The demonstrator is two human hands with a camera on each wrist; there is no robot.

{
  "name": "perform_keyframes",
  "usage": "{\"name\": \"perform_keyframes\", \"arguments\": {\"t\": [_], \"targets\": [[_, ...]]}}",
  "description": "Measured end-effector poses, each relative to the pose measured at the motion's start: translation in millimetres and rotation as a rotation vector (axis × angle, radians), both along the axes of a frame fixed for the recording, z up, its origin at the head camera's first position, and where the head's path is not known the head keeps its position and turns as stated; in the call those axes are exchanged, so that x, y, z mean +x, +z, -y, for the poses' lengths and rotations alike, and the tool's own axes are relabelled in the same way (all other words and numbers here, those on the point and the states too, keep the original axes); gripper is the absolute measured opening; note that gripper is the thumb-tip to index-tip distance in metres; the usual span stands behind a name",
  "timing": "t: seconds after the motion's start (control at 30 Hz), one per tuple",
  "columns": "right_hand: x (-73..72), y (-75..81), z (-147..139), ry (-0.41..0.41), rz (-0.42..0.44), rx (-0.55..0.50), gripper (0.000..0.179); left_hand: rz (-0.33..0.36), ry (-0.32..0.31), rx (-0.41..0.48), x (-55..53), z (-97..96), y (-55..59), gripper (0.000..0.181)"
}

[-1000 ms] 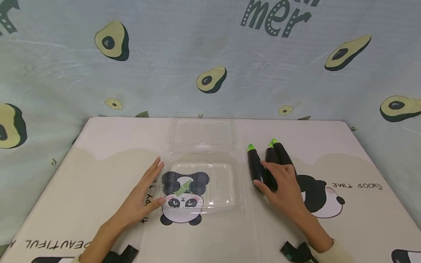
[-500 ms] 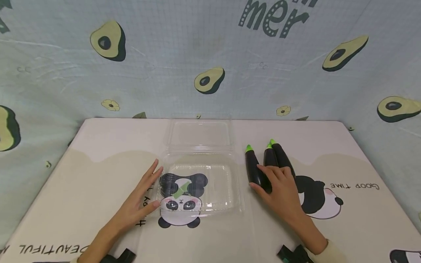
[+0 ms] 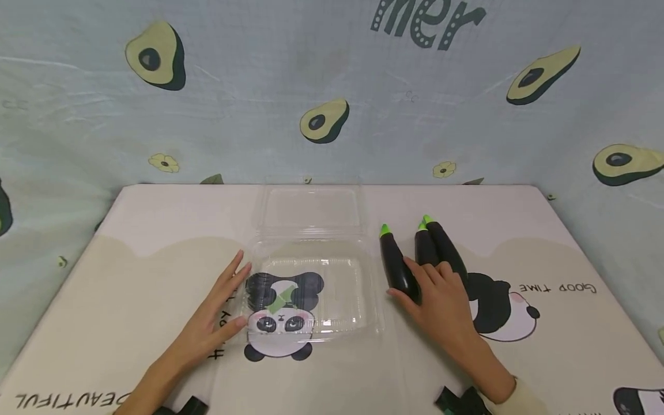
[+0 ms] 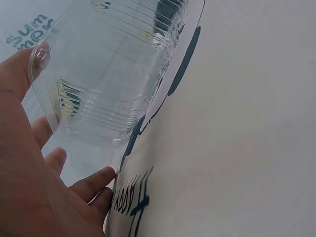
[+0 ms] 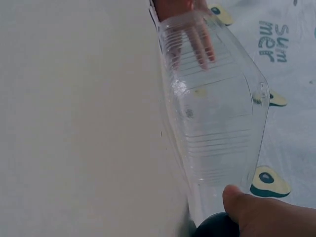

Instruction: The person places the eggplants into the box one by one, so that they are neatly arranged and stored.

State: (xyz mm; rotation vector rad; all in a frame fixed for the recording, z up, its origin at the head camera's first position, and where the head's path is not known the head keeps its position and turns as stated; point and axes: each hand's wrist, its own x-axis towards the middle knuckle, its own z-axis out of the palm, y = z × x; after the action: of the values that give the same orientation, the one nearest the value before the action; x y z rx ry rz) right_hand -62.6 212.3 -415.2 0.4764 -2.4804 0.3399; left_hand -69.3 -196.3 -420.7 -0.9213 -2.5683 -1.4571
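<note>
If bumped by the eggplant (image 3: 396, 265) pinched in the right hand (image 3: 441, 300), the container (image 3: 342, 288) could be shifted against the left hand (image 3: 210, 314), fingers spread.

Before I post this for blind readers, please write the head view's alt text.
The right hand grips the leftmost of three green-tipped black eggplants; the left hand is beside an open clear container on a panda-print table.
</note>
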Motion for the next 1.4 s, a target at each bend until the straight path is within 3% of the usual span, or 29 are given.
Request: {"name": "perform_keyframes", "arguments": {"t": [0.37,0.67,0.93,1.1,1.4], "targets": [[-1.5,1.4,3,0.007,-0.021,0.021,0.069,0.01,0.0,0.006,1.0,-1.0,2.6,0.079],[1.3,2.6,5,-0.02,0.005,-0.156,0.056,0.013,-0.016,0.018,0.1,1.1,4.7,0.08],[8.6,14.7,5,-0.083,0.06,-0.269,0.059,0.03,-0.007,0.032,2.4,0.0,0.9,0.079],[5.2,24.9,6,-0.023,0.061,-0.315,0.06,0.016,-0.016,0.044,3.0,-0.5,-1.8,0.079],[-10.3,44.7,10,0.157,-0.041,-0.337,0.053,0.023,-0.008,0.036,2.4,-1.0,1.7,0.079]]}}
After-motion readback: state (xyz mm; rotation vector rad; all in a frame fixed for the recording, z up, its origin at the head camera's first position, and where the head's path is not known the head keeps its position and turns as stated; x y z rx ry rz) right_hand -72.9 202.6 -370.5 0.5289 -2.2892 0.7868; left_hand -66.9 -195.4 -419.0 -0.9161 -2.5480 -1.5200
